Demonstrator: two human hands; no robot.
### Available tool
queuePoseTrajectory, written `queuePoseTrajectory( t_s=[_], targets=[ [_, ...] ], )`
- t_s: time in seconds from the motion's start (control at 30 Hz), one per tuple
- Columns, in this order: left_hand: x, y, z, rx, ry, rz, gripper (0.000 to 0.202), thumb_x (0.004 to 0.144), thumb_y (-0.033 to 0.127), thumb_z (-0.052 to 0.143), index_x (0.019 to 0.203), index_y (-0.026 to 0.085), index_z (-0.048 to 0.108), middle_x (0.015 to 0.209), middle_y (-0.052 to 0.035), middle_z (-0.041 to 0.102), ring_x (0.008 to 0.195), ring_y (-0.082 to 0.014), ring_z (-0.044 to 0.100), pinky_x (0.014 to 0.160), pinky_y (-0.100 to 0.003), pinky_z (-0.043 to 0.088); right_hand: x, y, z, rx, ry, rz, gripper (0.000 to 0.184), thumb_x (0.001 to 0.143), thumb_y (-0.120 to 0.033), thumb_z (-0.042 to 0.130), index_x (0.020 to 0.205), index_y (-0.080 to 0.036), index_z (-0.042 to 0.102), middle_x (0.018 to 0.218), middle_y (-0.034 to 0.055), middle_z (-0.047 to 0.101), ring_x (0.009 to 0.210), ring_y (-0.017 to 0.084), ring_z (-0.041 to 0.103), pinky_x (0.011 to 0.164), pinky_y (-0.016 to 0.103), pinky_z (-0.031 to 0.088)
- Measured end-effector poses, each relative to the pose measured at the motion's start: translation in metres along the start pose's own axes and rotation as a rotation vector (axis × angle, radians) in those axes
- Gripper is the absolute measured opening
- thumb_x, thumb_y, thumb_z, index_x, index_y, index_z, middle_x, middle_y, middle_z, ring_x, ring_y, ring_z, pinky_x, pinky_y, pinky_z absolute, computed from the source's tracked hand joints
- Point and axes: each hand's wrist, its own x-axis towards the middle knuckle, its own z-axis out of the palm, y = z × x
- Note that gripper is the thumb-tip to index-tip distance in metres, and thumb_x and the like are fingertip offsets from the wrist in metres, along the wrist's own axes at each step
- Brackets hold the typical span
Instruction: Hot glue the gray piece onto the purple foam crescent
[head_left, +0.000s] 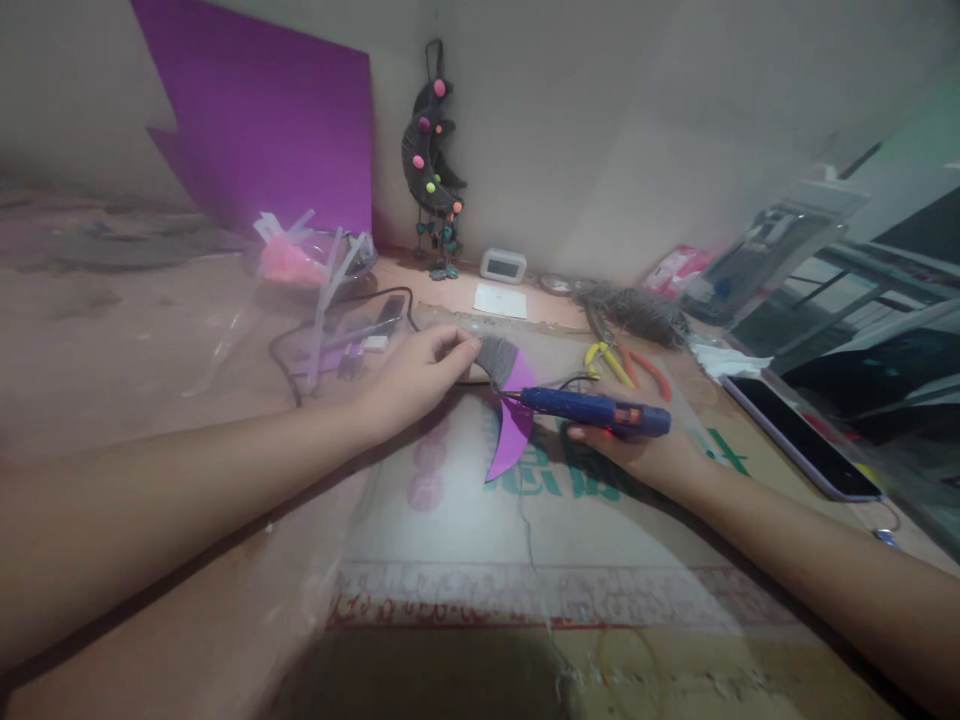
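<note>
My left hand (431,365) pinches the upper end of a purple crescent-shaped cutout (514,430). Grey yarn (495,356) is wrapped round the cutout's upper part, while its lower point is bare purple. From the right, my right hand (637,445) grips a blue hot glue gun (577,407). The gun's nozzle lies at the cutout's inner edge, just below the wrapped yarn; whether it touches I cannot tell. A loose strand of yarn (527,530) trails down over the printed board under my hands.
Yellow-handled and orange-handled pliers or cutters (619,367) lie behind the gun. A phone (802,435) rests at the right, near a grey yarn bundle (637,312). Clear glue sticks (330,290) and a bowl (349,255) stand back left. A decorated moon hanging (431,150) is on the wall beside purple sheets (285,120).
</note>
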Motion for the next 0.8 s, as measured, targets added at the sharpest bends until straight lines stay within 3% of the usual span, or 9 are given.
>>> queuePoseTrajectory(
  t_s=[0.5, 0.8],
  targets=[
    [0.000, -0.003, -0.001, 0.027, -0.006, 0.013, 0.028, 0.090, 0.040, 0.045, 0.073, 0.019, 0.051, 0.070, 0.0030, 0.056, 0.062, -0.0127, 0.053, 0.062, -0.025, 0.038, -0.003, 0.011, 0.002, -0.062, -0.008, 0.041, 0.019, 0.078, -0.041, 0.067, 0.090, -0.026, 0.064, 0.080, 0.0018, 0.070, 0.083, 0.025, 0.065, 0.070, 0.039, 0.051],
    [0.002, -0.001, 0.000, 0.008, -0.026, 0.022, 0.028, 0.089, 0.040, 0.044, 0.071, 0.020, 0.049, 0.065, 0.0032, 0.048, 0.060, -0.0130, 0.050, 0.060, -0.025, 0.036, 0.000, 0.009, 0.000, -0.053, 0.004, 0.062, 0.017, 0.079, -0.040, 0.066, 0.080, -0.024, 0.063, 0.067, -0.0007, 0.063, 0.067, 0.020, 0.061, 0.071, 0.038, 0.050]
  ],
)
